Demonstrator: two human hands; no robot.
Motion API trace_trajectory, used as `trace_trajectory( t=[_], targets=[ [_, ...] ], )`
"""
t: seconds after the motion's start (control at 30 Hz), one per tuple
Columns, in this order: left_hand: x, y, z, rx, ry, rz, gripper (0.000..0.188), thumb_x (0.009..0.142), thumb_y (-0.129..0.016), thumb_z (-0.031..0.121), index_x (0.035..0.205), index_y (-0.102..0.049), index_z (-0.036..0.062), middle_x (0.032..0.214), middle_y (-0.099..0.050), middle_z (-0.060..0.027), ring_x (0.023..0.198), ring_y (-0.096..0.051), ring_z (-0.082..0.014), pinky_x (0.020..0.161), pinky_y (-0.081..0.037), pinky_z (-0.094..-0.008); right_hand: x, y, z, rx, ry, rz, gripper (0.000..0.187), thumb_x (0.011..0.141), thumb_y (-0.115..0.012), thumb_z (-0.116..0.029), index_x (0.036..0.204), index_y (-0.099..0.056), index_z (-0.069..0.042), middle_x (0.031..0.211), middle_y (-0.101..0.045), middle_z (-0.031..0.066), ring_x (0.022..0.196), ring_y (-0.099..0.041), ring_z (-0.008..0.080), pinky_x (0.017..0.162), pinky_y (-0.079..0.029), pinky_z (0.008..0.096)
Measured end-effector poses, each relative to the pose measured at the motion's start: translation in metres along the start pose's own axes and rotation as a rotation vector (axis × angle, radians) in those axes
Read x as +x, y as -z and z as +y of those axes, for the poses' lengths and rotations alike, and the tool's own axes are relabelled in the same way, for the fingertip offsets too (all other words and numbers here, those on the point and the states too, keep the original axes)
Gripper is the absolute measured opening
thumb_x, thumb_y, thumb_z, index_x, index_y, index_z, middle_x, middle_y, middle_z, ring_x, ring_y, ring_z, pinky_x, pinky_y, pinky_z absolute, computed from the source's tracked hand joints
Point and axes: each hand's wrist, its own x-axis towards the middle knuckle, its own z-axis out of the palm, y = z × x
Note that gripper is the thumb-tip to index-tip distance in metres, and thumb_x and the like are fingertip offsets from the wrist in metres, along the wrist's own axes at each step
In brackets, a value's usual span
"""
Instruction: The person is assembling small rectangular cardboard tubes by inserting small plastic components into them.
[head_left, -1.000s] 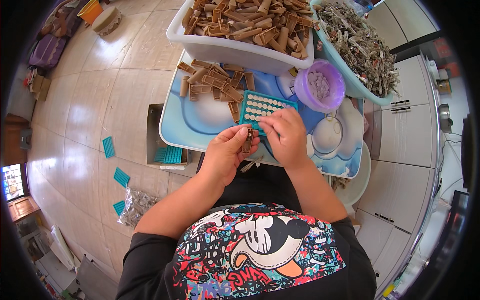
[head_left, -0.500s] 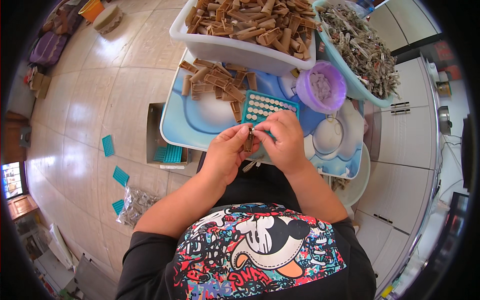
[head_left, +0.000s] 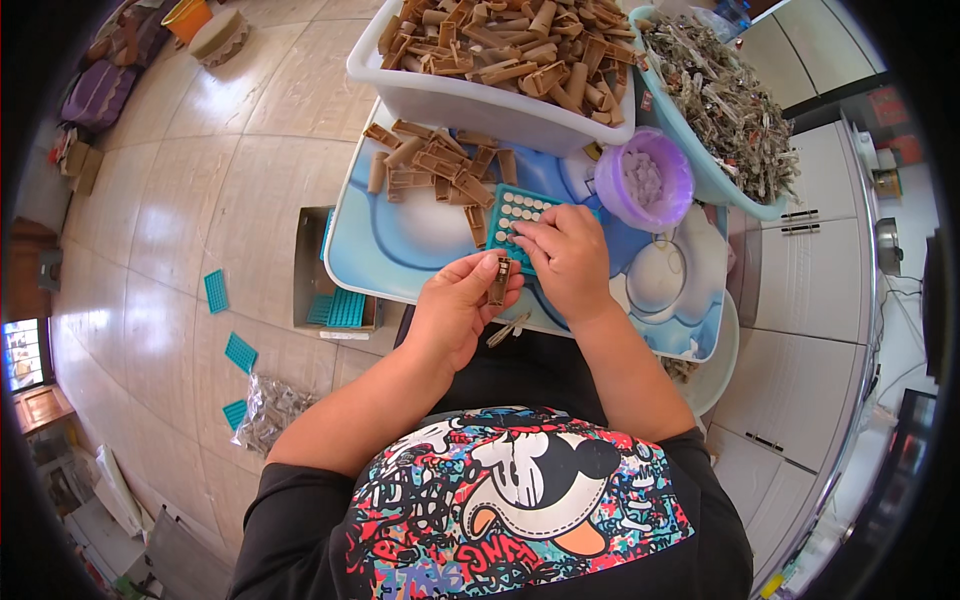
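My left hand (head_left: 452, 305) pinches a narrow brown plastic casing (head_left: 498, 283), with small shiny parts showing at its upper end. It stays just in front of a teal tray (head_left: 493, 240) that holds rows of small round pale discs (head_left: 514, 205). Over the tray's front part is my right hand (head_left: 565, 252), its thumb and fingers bent together at the discs. Whatever lies between those fingertips is too small and hidden to make out. More brown casings (head_left: 440, 160) lie in a loose pile on the blue-and-white table (head_left: 350, 240), left of the tray.
Behind stands a white tub (head_left: 480, 105) heaped with brown casings. A purple bowl (head_left: 690, 185) holds white bits, beside a large light-blue basin (head_left: 745, 200) of wiry parts. An open carton (head_left: 305, 270) with teal trays sits on the floor, near a clear plastic bag (head_left: 270, 410).
My right hand has gone from the casing's upper end to the discs in the tray. My left hand keeps the casing in nearly the same place.
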Motion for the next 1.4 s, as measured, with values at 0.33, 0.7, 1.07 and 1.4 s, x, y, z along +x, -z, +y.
trace_trajectory(
  t=[0.33,0.7,1.07,1.4],
  targets=[
    [0.001,0.001,-0.001,-0.011,-0.005,-0.016,0.027,0.092,-0.053,0.017,0.111,-0.055,-0.0020,0.098,-0.063,-0.0104,0.091,-0.063,-0.0187,0.081,-0.053,-0.0299,0.003,-0.003,-0.002,-0.043,0.067,0.010,0.015,0.064,-0.071,-0.010,0.079,-0.068,-0.010,0.079,-0.056,0.0022,0.078,-0.053,0.0228,0.068,-0.042,0.0358],
    [-0.001,-0.001,0.000,-0.005,-0.009,0.001,0.027,0.092,-0.053,0.017,0.111,-0.055,-0.0022,0.098,-0.062,-0.0107,0.090,-0.063,-0.0191,0.080,-0.054,-0.0298,0.007,-0.005,-0.005,0.003,0.020,0.023,0.015,0.065,-0.071,-0.008,0.080,-0.069,-0.008,0.080,-0.055,0.0040,0.078,-0.053,0.0238,0.068,-0.041,0.0354],
    [-0.001,0.000,0.000,0.004,-0.017,-0.035,0.026,0.094,-0.051,0.017,0.111,-0.055,-0.0019,0.098,-0.062,-0.0091,0.088,-0.063,-0.0166,0.081,-0.053,-0.0285,-0.004,0.004,-0.012,0.150,0.043,0.085,0.013,0.062,-0.072,-0.007,0.070,-0.062,-0.008,0.077,-0.055,0.0039,0.074,-0.053,0.0244,0.064,-0.041,0.0351],
    [0.004,0.004,-0.007,0.024,-0.020,-0.031,0.026,0.095,-0.048,0.019,0.111,-0.056,-0.0002,0.099,-0.063,-0.0069,0.088,-0.062,-0.0144,0.083,-0.051,-0.0297,-0.010,0.005,-0.023,0.166,0.088,0.033,0.016,0.062,-0.072,-0.007,0.072,-0.058,-0.006,0.079,-0.055,0.0067,0.075,-0.053,0.0263,0.065,-0.042,0.0370]
  ],
)
